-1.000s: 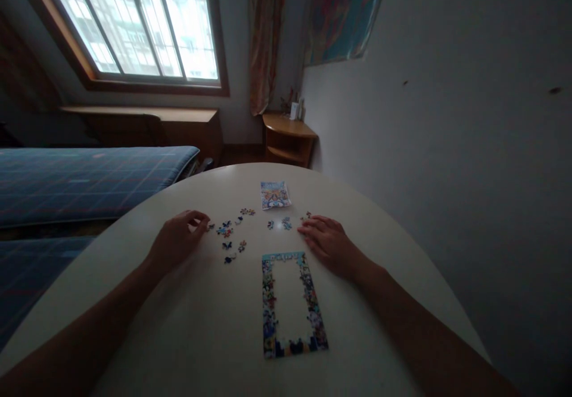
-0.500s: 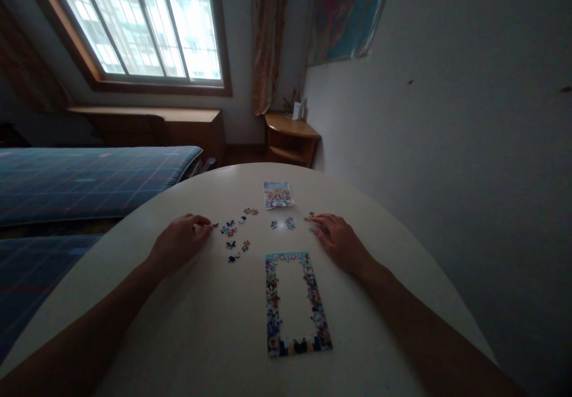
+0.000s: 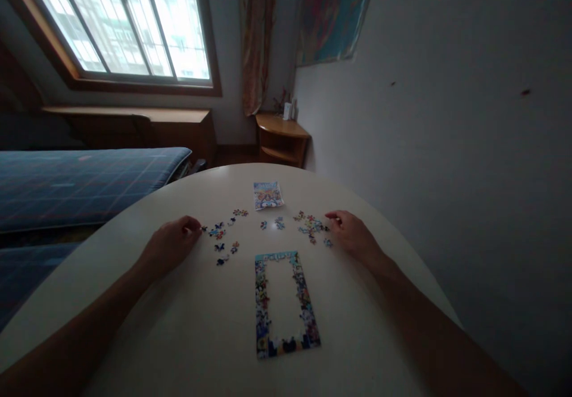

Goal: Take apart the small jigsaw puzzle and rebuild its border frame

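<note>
My left hand rests at the left of the round white table, its thumb and fingers pinched at a small dark puzzle piece. Beside it lies a loose group of puzzle pieces. On the right, my right hand has its fingers apart, at the edge of another cluster of pieces. Two small bits of puzzle lie between the groups. Nearer me is a joined rectangular puzzle border, its middle showing bare table.
A creased picture sheet lies at the back of the table. A plaid mattress is to the left, a wooden corner cabinet beyond, and a wall along the right.
My right hand has drawn off to the right, uncovering the right cluster of pieces. My left hand stays at the same piece. The whole view has shifted slightly.
</note>
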